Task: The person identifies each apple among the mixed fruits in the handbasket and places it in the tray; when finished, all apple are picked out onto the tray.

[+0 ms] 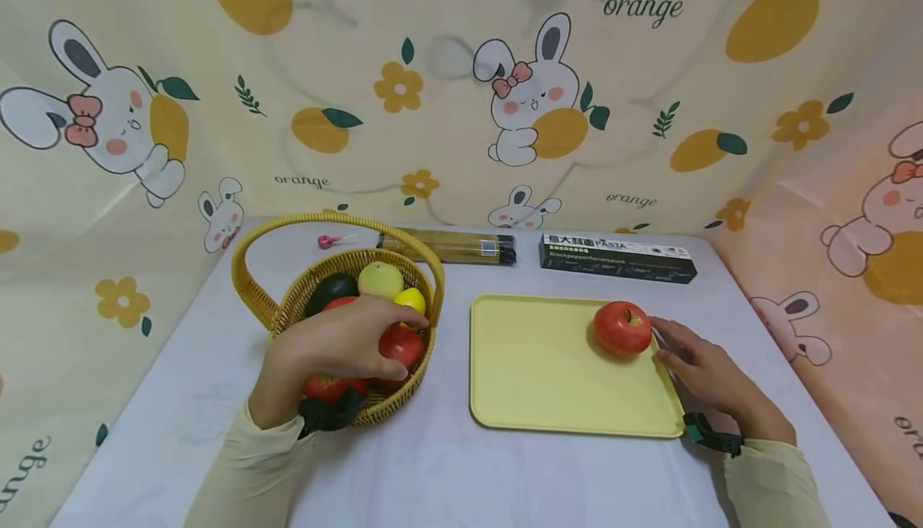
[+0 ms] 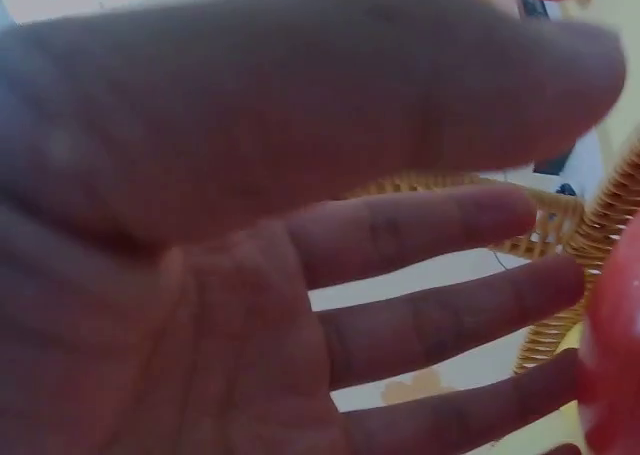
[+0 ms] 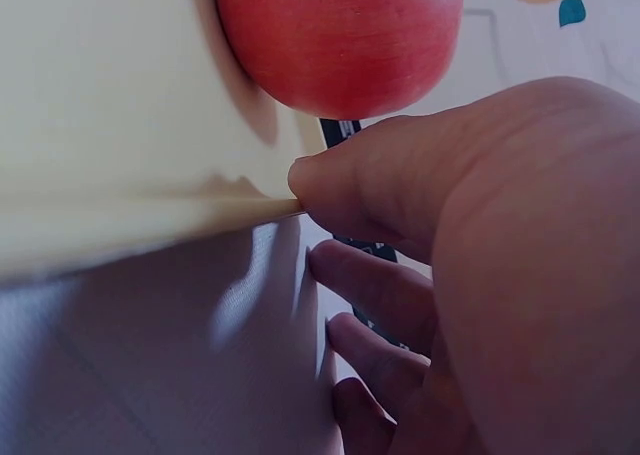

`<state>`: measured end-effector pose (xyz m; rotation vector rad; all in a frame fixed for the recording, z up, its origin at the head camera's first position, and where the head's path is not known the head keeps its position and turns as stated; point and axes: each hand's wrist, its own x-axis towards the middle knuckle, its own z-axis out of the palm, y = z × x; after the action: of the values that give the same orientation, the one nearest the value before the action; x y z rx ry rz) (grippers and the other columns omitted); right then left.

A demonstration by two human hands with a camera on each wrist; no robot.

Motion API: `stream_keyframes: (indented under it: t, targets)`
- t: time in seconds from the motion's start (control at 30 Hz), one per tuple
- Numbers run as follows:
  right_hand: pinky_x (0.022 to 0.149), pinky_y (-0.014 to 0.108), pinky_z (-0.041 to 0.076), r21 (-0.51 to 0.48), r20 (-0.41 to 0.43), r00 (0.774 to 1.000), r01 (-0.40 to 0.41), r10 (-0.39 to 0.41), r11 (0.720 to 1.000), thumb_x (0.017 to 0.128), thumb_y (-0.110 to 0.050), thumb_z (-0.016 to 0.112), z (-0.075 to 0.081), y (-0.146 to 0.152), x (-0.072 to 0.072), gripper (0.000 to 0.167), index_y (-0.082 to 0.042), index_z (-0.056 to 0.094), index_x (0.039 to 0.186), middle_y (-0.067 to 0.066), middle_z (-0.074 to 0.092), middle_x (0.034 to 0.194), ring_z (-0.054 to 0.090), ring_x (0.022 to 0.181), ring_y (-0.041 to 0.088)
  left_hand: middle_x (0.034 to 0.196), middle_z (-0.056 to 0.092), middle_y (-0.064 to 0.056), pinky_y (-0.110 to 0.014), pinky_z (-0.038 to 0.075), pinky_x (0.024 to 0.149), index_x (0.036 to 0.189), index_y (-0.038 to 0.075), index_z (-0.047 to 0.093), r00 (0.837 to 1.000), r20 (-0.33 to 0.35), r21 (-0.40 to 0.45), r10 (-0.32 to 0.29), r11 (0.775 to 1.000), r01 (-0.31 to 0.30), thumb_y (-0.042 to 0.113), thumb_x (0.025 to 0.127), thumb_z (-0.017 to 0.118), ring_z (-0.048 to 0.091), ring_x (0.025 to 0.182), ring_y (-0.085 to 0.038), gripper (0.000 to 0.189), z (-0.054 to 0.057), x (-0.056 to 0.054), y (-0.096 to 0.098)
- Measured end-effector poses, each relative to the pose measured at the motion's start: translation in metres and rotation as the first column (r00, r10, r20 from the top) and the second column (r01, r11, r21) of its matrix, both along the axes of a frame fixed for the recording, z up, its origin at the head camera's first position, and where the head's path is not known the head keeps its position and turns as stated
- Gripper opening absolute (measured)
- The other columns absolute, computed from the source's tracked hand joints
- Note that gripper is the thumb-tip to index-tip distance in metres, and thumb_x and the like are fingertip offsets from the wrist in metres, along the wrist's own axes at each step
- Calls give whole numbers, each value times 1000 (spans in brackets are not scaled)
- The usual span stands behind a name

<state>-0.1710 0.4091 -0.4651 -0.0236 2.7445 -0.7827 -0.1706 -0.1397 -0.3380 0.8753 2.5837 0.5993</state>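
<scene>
A wicker basket (image 1: 392,408) of fruit stands at the left. My left hand (image 1: 339,340) reaches over it, thumb and fingers spread about a red apple (image 1: 401,345). In the left wrist view the fingers are nearly straight, their tips right at the apple (image 2: 615,345). On the right lies a yellow tray (image 1: 534,368) with another red apple (image 1: 622,328) near its far right corner. My right hand (image 1: 710,376) is at the tray's right edge, beside that apple. The right wrist view shows the thumb on the rim (image 3: 240,211) and curved fingers just outside it.
The basket also holds a dark green fruit (image 1: 332,294), a pale yellow-green fruit (image 1: 380,280) and a yellow one (image 1: 411,300). Its tall handle (image 1: 328,218) arches over the fruit. Behind lie long pasta packs (image 1: 447,246), a black pasta box (image 1: 616,258) and a small pink item (image 1: 329,240).
</scene>
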Motion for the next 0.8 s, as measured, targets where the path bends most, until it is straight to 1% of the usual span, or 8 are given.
stream_keyframes:
  t: [0.13,0.3,0.5,0.6,0.7,0.8]
  targets:
    - [112,80,39,10,-13,1000,-2,2,1000,112,-39,61,0,0,0,75,-12,28,174,36,26,174,29,154,67,124,73,-1,-46,56,103,138,15,72,1000,-27,-38,-10,999,9,24,86,89,62,118,-25,55,-4,0,2]
    - [114,82,36,9,-15,1000,-5,5,1000,112,-39,61,2,0,0,75,-11,29,173,36,26,174,25,156,67,117,74,-1,-46,58,100,131,11,72,998,-62,-79,-11,997,6,20,82,91,64,110,-24,53,-10,-1,5]
    - [114,82,34,7,-29,999,-15,15,1000,111,-38,62,3,-1,1,75,-9,30,173,35,27,174,22,158,66,106,72,0,-48,59,98,121,12,71,996,-69,-125,60,990,-68,20,80,93,64,106,-25,47,-16,-4,11]
    - [114,82,35,7,-31,999,-13,13,1000,111,-38,62,2,0,0,75,-9,30,173,35,27,174,22,158,65,107,71,-1,-49,60,97,121,12,71,993,-60,-139,99,985,-106,21,80,94,62,107,-25,49,-18,-4,14]
    - [114,82,35,5,-28,1000,-10,10,1000,111,-38,62,2,0,0,76,-9,29,173,35,27,174,22,158,65,108,70,-3,-49,60,95,121,12,70,991,-55,-155,123,979,-130,21,80,95,62,107,-25,49,-18,-4,16]
    - [114,82,35,6,-29,1000,-10,10,1000,111,-37,62,1,1,0,75,-9,30,173,35,27,174,21,158,65,105,69,-3,-48,61,93,117,13,70,990,-46,-165,136,976,-141,21,80,96,62,103,-25,46,-18,-4,18]
